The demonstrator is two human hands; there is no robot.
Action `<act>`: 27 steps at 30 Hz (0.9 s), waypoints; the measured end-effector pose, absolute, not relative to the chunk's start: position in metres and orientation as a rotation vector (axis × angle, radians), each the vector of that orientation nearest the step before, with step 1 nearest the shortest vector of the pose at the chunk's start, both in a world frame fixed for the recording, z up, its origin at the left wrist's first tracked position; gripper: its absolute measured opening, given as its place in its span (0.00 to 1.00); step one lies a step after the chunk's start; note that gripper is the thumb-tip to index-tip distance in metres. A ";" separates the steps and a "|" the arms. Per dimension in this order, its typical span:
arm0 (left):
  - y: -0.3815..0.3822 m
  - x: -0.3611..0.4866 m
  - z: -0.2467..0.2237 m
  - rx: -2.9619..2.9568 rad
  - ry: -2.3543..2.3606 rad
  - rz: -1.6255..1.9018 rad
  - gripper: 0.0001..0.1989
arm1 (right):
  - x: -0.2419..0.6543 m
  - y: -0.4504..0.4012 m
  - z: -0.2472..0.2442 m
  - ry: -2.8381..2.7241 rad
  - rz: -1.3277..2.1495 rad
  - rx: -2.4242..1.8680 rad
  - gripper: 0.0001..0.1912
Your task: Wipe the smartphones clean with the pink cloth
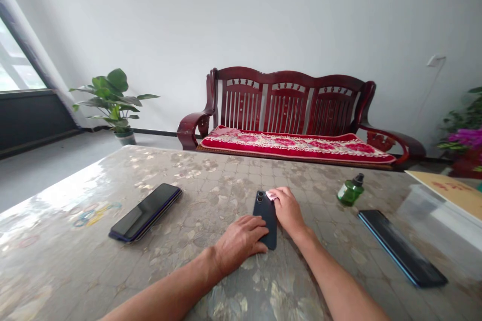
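A dark blue phone [270, 228] lies back side up on the table in front of me, its camera lenses at the far end. My left hand [240, 242] holds it down from the left, fingers across its lower back and thumb by the near edge. At the far right corner of the phone, my right hand [289, 210] pinches a small white cloth [271, 195] against it. The cloth is mostly hidden under the fingers, so its kind is hard to make out.
Left stand stacked phones [146, 213] beside coloured rubber bands [92, 214]. Rightward are a green spray bottle [350, 191], another phone [401, 248] and a clear plastic box [425, 205] under a tan sheet [452, 190]. A wooden bench [288, 105] stands beyond the patterned table [188, 266].
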State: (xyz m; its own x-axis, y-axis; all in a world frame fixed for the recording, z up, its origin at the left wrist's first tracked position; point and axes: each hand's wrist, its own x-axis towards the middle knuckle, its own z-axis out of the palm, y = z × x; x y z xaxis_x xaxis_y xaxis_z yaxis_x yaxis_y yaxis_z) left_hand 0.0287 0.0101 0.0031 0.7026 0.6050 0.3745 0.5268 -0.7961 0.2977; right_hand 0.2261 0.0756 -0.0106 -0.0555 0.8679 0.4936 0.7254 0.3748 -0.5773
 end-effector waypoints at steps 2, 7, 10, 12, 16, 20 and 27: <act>0.008 0.027 0.008 2.660 1.007 0.716 0.14 | 0.228 0.077 -0.010 -1.794 0.257 -1.398 0.17; 0.004 0.018 0.017 2.392 1.154 0.785 0.14 | 0.233 0.081 -0.011 -1.745 0.286 -1.421 0.15; 0.005 0.014 0.015 2.244 1.213 0.861 0.13 | 0.234 0.083 -0.011 -1.739 0.300 -1.413 0.14; 0.006 0.011 0.013 2.188 1.229 0.887 0.12 | 0.234 0.082 -0.011 -1.739 0.302 -1.409 0.14; 0.008 0.009 0.009 2.187 1.243 0.803 0.14 | 0.233 0.080 -0.011 -1.756 0.298 -1.406 0.14; 0.009 0.008 0.007 2.299 1.189 0.709 0.24 | 0.232 0.079 -0.011 -1.797 0.291 -1.398 0.15; 0.011 0.002 0.008 2.357 1.075 0.657 0.29 | 0.229 0.076 -0.011 -1.874 0.192 -1.424 0.13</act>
State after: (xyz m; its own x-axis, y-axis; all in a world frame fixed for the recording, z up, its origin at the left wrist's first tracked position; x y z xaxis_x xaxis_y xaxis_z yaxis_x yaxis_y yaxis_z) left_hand 0.0022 0.0114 0.0082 0.5798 0.7822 0.2280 0.5599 -0.5858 0.5859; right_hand 0.2293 0.0755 -0.0111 -0.0889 0.8759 0.4743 0.7617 0.3666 -0.5343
